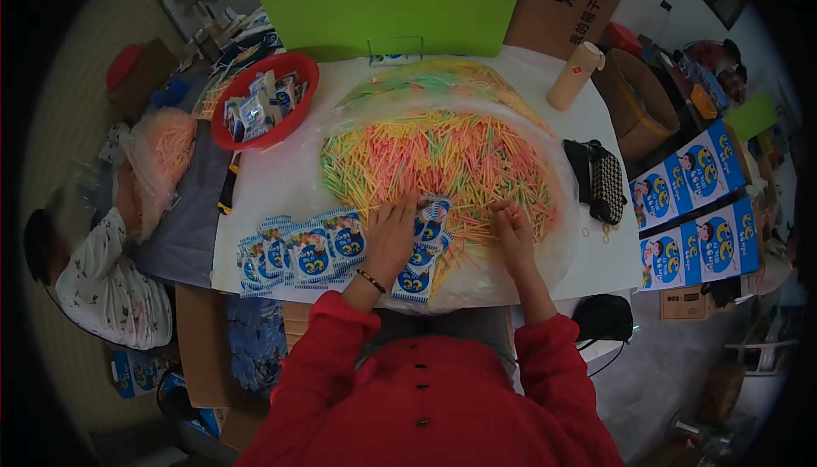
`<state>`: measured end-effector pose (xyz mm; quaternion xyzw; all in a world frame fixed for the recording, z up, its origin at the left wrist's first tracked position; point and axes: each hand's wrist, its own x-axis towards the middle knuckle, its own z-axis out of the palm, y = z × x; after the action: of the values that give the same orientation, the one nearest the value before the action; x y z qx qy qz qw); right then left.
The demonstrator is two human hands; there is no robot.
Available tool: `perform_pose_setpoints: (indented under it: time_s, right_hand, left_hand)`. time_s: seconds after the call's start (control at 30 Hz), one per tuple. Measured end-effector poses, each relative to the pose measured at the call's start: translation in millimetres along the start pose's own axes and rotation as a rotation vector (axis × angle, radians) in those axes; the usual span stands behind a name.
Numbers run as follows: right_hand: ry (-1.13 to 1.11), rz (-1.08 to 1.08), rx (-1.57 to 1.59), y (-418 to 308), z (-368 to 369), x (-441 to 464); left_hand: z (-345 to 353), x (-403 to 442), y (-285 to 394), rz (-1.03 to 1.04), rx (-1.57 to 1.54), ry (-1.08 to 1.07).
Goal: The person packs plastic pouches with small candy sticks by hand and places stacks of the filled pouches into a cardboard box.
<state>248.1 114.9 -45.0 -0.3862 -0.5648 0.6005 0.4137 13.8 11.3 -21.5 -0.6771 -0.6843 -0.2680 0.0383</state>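
Note:
A large clear plastic bag of thin pink, yellow and green sticks lies open on the white table. My left hand rests at the front edge of the pile, palm down, fingers extended, between small blue-and-white packets. Some packets lie in an overlapping row to its left; others are just to its right. My right hand is at the right front of the sticks, fingers curled together; what they hold, if anything, is too small to make out.
A red bowl of packets stands back left. At the back right are a beige bottle and a checkered pouch. Blue boxes stand beyond the right edge. Another person sits at the left beside a bag of sticks.

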Motion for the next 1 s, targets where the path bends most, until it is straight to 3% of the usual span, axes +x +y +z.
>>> perform_pose_setpoints:
  time_s: [0.03, 0.1, 0.13, 0.2, 0.27, 0.37, 0.43, 0.5, 0.63, 0.7, 0.77, 0.93, 1.0]
  right_hand:
    - [0.004, -0.002, -0.001, 8, -2, 1]
    - [0.06, -0.481, -0.714, 17, -3, 3]
    - [0.058, -0.477, -0.715, 18, -5, 2]
    - [0.091, 0.093, -0.151, 15, -8, 1]
    - [0.118, 0.066, -0.012, -7, -4, 0]
    - [0.105, 0.098, 0.315, -36, 6, -7]
    - [0.055, 0.166, 0.508, -49, 19, -13]
    - [-0.029, 0.028, 0.619, -57, 38, -25]
    - [-0.17, -0.034, 0.485, -61, 52, -27]
    - [-0.081, -0.122, 0.126, -49, 51, -22]
    - [-0.047, -0.168, -0.009, -11, 36, -13]
    - [0.004, -0.241, -0.437, 0, 19, -18]
    - [-0.042, -0.289, -0.549, -4, 17, -17]
  left_hand:
    - [-6, 3, 7, -0.046, 0.051, 0.077]
    - [-17, 7, 10, -0.096, 0.1, 0.157]
    - [-23, 9, 2, -0.051, -0.015, 0.215]
    - [-25, 7, -4, -0.004, -0.126, 0.272]
    - [-23, -2, -7, -0.609, -1.488, 0.048]
    - [-26, -8, 7, -0.771, -1.727, -0.093]
    - [-19, -17, 13, -0.759, -1.611, -0.147]
    - [-23, -21, 23, -0.768, -1.521, -0.204]
    - [-19, -24, 26, -0.791, -1.576, -0.251]
    - [-15, -25, 24, -0.811, -1.706, -0.194]
    - [-17, -24, 20, -0.859, -1.795, -0.167]
    - [-22, -28, 12, -1.002, -1.898, -0.125]
    - [-18, -33, 11, -0.804, -1.785, -0.158]
